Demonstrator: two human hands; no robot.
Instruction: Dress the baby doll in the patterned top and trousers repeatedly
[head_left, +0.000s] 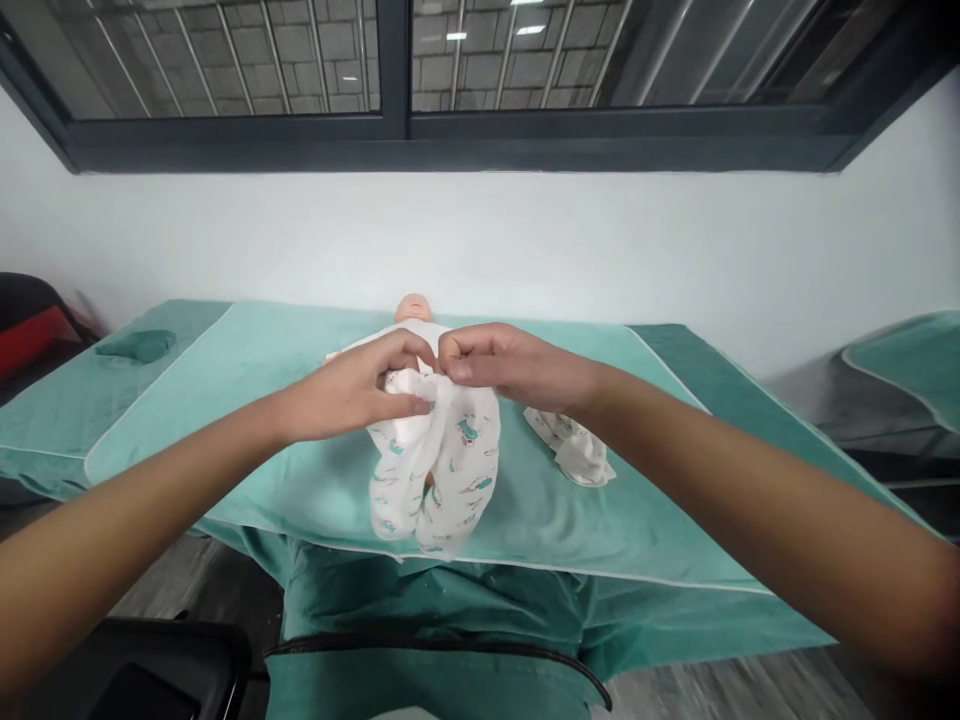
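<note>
A baby doll (pixel 414 308) lies on its back on the green-covered bed, its head toward the wall and a white top on its body. White printed baby pants (pixel 465 465) cover its legs, which point toward me. My left hand (pixel 382 385) pinches the waist of the pants between thumb and fingers. Close beside it, my right hand (pixel 495 358) has its fingers curled closed at the same waistband. The doll's middle is mostly hidden behind both hands. A crumpled printed cloth (pixel 574 450) lies to the right, under my right forearm.
The green bed cover (pixel 285 400) has white piping, and a face hole (pixel 136 345) is at its left end. A dark-framed window (pixel 480 140) is above the white wall. A dark stool or chair (pixel 210 650) stands at lower left. Another green bed (pixel 911 350) is at right.
</note>
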